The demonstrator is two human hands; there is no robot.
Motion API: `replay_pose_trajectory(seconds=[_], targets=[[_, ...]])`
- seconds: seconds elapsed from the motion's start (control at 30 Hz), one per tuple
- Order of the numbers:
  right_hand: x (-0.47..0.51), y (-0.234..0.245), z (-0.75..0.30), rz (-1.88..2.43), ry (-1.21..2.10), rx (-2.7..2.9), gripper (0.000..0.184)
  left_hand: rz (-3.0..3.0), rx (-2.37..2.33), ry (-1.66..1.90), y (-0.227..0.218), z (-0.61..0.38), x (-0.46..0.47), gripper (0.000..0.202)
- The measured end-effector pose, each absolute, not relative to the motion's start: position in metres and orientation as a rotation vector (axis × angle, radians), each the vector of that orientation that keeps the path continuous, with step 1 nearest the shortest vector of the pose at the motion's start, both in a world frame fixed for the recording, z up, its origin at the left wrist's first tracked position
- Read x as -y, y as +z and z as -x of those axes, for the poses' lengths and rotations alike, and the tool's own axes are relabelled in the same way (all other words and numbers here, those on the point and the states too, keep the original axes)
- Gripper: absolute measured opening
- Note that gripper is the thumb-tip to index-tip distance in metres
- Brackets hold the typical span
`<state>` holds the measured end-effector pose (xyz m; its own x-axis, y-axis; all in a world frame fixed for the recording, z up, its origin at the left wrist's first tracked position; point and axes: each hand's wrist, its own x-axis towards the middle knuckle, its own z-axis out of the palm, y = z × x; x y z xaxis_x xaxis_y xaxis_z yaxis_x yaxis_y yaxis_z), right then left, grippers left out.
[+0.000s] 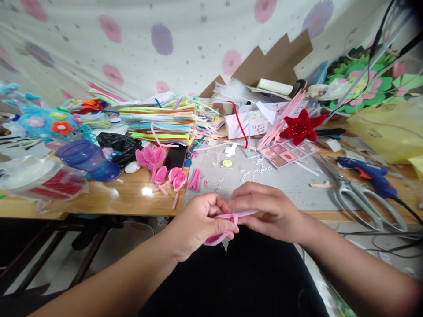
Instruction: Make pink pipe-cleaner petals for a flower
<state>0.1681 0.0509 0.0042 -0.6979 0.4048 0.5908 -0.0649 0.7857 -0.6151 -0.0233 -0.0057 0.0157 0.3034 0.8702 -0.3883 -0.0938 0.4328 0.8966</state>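
Over my lap, just off the table's front edge, my left hand (205, 222) pinches a pink pipe-cleaner petal (215, 239) between thumb and fingers. My right hand (269, 209) closes on the petal's pink stem end (246, 213), which points to the right; its fingertips are partly hidden. A strand wraps round the piece between the two hands. Beyond my left hand lie finished-looking pink pipe-cleaner flowers (151, 157), looser pink petals (178, 178) and a small bunch of short pink pipe cleaners (194, 179).
A grey mat (224, 178) bears cotton-swab-like white bits (254, 171) and a makeup palette (287, 153). Large scissors (355, 198) and a blue glue gun (370, 174) lie at right. Bundled pipe cleaners (158, 121) stand behind; a blue plastic jar (87, 159) lies left.
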Motion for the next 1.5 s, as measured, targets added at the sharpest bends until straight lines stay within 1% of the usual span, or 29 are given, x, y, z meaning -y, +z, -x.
replay_pose_trajectory(seconds=[0.07,0.17,0.23,0.3,0.4,0.53,0.57,0.63,0.7,0.8,0.93,1.1,1.3,1.4,1.5], targets=[[-0.047,-0.002,-0.166,0.315,1.052,2.074,0.023,-0.893,-1.065,0.786,0.015,0.023,0.007,0.026],[-0.04,-0.013,-0.162,0.405,1.343,1.885,0.019,-0.9,-1.054,0.813,0.014,0.024,0.008,0.025],[-0.037,-0.02,-0.16,0.458,1.488,1.778,0.016,-0.923,-1.053,0.825,0.015,0.024,0.009,0.023],[-0.036,-0.023,-0.159,0.502,1.559,1.727,0.013,-0.944,-1.069,0.813,0.016,0.023,0.01,0.022],[-0.038,-0.022,-0.161,0.522,1.447,1.836,0.013,-0.942,-1.11,0.791,0.018,0.022,0.01,0.019],[-0.039,-0.014,-0.163,0.458,1.139,2.006,0.008,-0.933,-1.106,0.779,0.017,0.022,0.01,0.018],[-0.038,-0.012,-0.163,0.436,1.081,2.027,0.009,-0.933,-1.098,0.775,0.017,0.022,0.011,0.018],[-0.037,-0.009,-0.163,0.381,1.034,2.071,0.02,-0.935,-1.077,0.756,0.016,0.023,0.011,0.018],[-0.036,-0.007,-0.163,0.324,1.057,2.117,0.026,-0.941,-1.065,0.721,0.016,0.025,0.011,0.017],[-0.036,-0.005,-0.162,0.287,1.058,2.144,0.026,-0.951,-1.05,0.691,0.018,0.026,0.012,0.016],[-0.034,-0.006,-0.16,0.344,0.999,2.135,0.027,-0.967,-1.069,0.785,0.019,0.025,0.013,0.018],[-0.03,-0.011,-0.158,0.415,0.975,2.125,0.022,-1.123,-1.191,0.841,0.016,0.027,0.014,0.007],[-0.033,-0.011,-0.16,0.383,0.962,2.087,0.017,-1.168,-1.126,0.786,0.018,0.028,0.014,0.005],[-0.034,-0.012,-0.159,0.379,1.02,2.038,0.012,-1.175,-1.061,0.787,0.019,0.028,0.015,0.005],[-0.033,-0.015,-0.156,0.415,1.165,1.913,0.004,-1.196,-1.035,0.778,0.019,0.029,0.016,0.007]])
